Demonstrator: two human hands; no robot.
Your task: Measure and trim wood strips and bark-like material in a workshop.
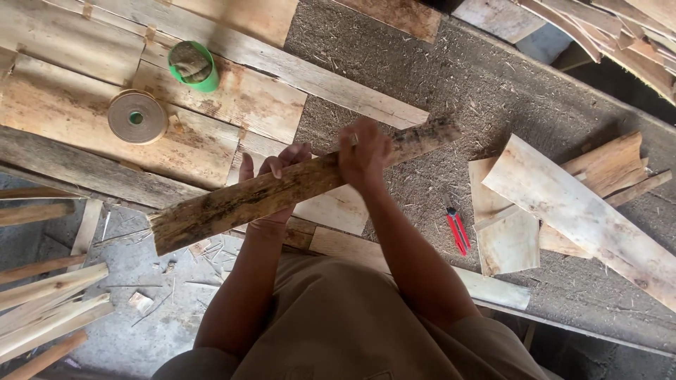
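Observation:
A long, dark-stained strip of wood (232, 204) runs slantwise in front of me, from lower left to upper right. My left hand (271, 172) supports it from behind near its middle, fingers up past its top edge. My right hand (364, 155) is wrapped over the strip further right, fingers closed on it. The strip is held above the floor and the flat boards below.
A roll of tan tape (136, 117) and a green cup (193, 65) sit on pale boards (63, 105) at upper left. Red-handled pliers (456, 231) lie on the rough floor to the right, beside curved wood sheets (577, 211). Split sticks (49, 295) lie at lower left.

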